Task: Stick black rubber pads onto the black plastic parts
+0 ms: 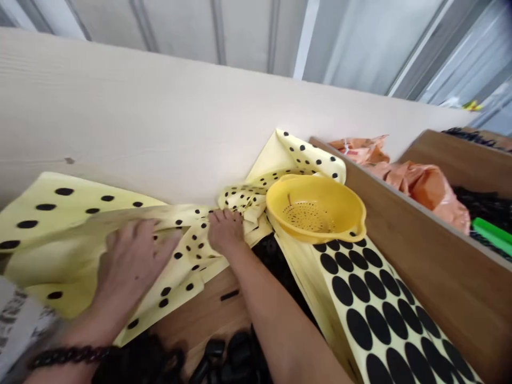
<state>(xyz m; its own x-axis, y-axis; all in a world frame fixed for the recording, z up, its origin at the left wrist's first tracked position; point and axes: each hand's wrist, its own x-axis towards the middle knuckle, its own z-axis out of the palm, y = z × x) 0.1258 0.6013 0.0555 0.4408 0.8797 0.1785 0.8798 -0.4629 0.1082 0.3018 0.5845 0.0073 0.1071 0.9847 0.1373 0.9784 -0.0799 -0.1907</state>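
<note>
My right hand is closed on a crumpled yellow sheet with black dots, near the back board. To the left, my left hand, slightly blurred, lies over the same kind of yellow sheets with its fingers spread. More bunched dotted sheet stands up beyond my right hand. A yellow colander rests to the right, on a stack of pale yellow sheets bearing large black discs. A beaded bracelet circles my left wrist.
Black parts lie at the bottom, on a wooden surface. A wooden divider runs along the right; orange plastic bags, black pieces and a green object lie beyond. A pale board closes the back.
</note>
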